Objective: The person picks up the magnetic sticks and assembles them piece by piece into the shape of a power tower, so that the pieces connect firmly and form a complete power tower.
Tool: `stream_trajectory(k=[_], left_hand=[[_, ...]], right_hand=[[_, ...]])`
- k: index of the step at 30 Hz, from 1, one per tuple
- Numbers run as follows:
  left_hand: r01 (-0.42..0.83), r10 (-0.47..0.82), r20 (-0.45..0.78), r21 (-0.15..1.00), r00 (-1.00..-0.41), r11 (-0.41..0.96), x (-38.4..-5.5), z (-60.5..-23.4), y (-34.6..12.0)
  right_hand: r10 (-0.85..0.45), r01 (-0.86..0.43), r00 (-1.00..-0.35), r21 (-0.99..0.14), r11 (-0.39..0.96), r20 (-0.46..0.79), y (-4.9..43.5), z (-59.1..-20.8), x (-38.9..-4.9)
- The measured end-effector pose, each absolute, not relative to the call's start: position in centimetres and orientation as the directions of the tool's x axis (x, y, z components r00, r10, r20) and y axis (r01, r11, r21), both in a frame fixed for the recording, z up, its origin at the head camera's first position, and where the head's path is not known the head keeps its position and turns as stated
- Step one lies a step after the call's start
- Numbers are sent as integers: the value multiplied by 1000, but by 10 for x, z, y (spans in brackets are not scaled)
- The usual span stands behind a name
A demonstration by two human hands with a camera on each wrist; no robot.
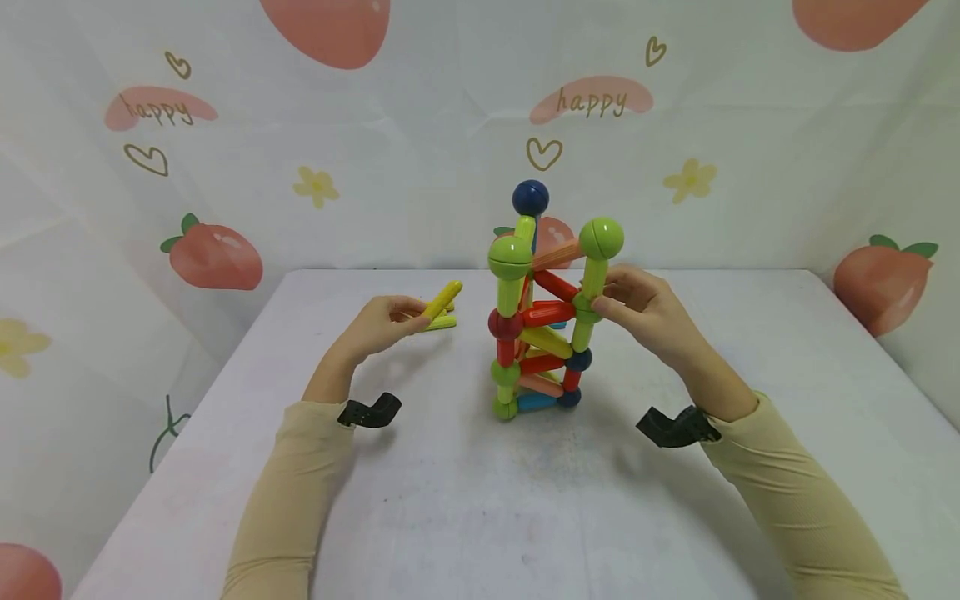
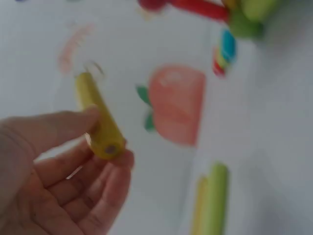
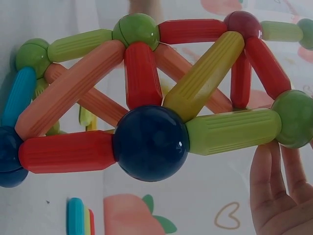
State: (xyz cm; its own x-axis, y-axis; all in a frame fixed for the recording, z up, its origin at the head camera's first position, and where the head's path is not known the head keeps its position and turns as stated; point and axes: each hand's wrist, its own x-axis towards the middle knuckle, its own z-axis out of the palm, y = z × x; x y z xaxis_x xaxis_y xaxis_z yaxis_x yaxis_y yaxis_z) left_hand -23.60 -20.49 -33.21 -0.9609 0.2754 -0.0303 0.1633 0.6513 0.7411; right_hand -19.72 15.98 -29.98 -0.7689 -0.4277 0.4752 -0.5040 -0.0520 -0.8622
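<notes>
My left hand [image 1: 384,327] pinches a yellow magnetic rod [image 1: 446,298] between thumb and fingers, left of the tower. In the left wrist view one end of this rod [image 2: 106,132] faces the camera. A tower of magnetic rods and balls [image 1: 547,313] stands upright at the table's middle, with green balls and a dark blue ball [image 1: 530,197] on top. At the tower's right side my right hand [image 1: 651,315] holds a green ball [image 1: 587,308] at mid-height. The right wrist view has the fingertips against that green ball [image 3: 296,119]; the thumb is mostly out of frame there.
Loose yellow and green rods [image 1: 441,322] lie on the white table [image 1: 480,517] behind the left hand. Behind the tower are more loose rods, including a blue one [image 3: 75,216]. A white printed cloth [image 1: 420,150] hangs at the back.
</notes>
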Motion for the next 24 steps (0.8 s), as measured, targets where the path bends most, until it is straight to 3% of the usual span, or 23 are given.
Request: stream_trajectory(k=[6,9,16,24], left_hand=[[250,273,157,901,-949,353,-209,-290,-174],[356,247,311,919,-918,168,-192,-272,-158],[645,143,642,764,-753,-38,-161,-241,-124],[764,195,762,640,-618,-84,-147,-231,-99]], right_hand=[[-427,-498,-771,-865,-58,473,160,-300,-198],[-427,-498,-770,-865,-61,474,160,-301,-198],[-428,-499,-772,-865,-50,470,160,-302,-199],[-428,-490,-775,-870,-58,465,160,-301,-197]])
